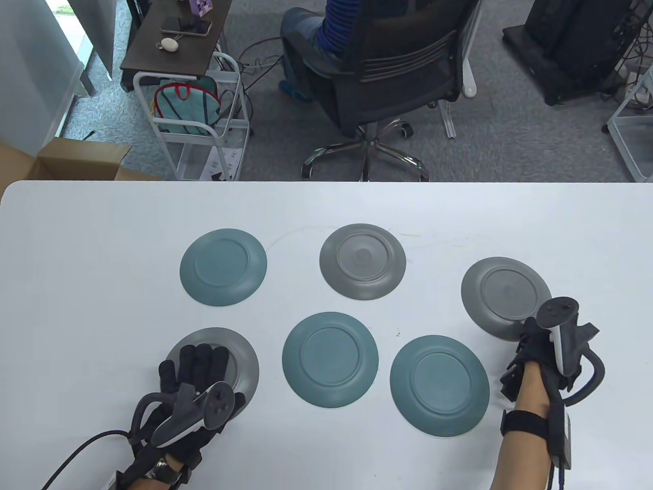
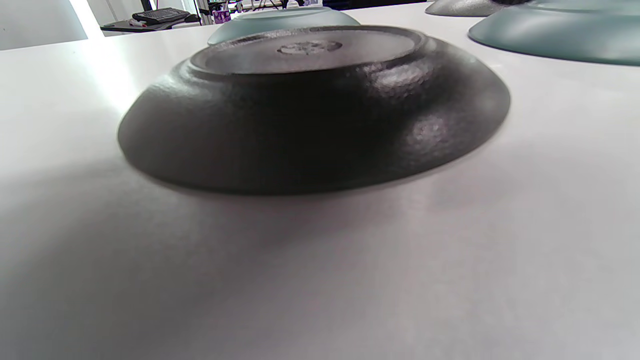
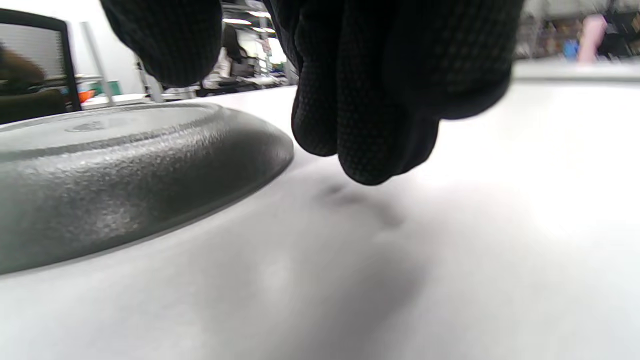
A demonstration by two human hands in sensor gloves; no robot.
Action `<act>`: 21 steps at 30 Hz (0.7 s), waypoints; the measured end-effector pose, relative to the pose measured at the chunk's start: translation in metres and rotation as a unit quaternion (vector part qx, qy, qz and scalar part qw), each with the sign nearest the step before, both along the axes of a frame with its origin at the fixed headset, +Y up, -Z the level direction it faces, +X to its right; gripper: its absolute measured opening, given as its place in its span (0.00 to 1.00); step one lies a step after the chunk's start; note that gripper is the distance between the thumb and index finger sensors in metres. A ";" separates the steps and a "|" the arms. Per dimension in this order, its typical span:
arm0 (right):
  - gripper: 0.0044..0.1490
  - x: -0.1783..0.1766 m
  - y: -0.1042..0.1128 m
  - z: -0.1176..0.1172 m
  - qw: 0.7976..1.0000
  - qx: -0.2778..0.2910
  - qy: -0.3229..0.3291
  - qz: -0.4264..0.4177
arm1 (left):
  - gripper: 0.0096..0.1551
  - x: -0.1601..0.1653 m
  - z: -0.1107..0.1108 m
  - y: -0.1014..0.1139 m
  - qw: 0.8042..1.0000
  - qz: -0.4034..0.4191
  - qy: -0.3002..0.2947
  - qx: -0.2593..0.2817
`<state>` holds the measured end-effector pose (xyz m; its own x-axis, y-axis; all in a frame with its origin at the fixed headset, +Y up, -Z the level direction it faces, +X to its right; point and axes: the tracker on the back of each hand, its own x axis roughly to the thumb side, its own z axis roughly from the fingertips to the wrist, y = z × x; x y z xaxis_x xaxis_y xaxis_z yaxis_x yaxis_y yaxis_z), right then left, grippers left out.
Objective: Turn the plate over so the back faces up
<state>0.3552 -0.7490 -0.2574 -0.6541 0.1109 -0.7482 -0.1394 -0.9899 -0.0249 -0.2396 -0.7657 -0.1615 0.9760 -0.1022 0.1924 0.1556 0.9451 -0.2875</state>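
Six plates lie on the white table (image 1: 102,245), all with the foot ring up. My left hand (image 1: 191,362) is spread open over the near-left grey plate (image 1: 244,357). In the left wrist view that plate (image 2: 310,110) lies flat, back up, with no fingers in view. My right hand (image 1: 530,339) is at the near edge of the right grey plate (image 1: 505,293). In the right wrist view its fingers (image 3: 370,125) hang just above the table beside the plate's rim (image 3: 125,165), holding nothing.
Two teal plates (image 1: 330,360) (image 1: 439,385) lie at the front middle. A teal plate (image 1: 223,267) and a grey plate (image 1: 362,261) lie further back. Beyond the table's far edge are an occupied office chair (image 1: 398,76) and a wire cart (image 1: 194,122).
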 end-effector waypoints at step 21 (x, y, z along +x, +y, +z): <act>0.58 -0.164 0.051 0.077 0.916 -0.017 0.368 0.158 | 0.54 0.004 0.003 -0.002 1.000 0.005 -0.014 0.002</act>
<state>0.1914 -0.6978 -0.1800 -0.9784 -0.1858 -0.0907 0.1873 -0.9823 -0.0082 -0.2360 -0.7678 -0.1581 0.9711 -0.0929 0.2197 0.1538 0.9479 -0.2791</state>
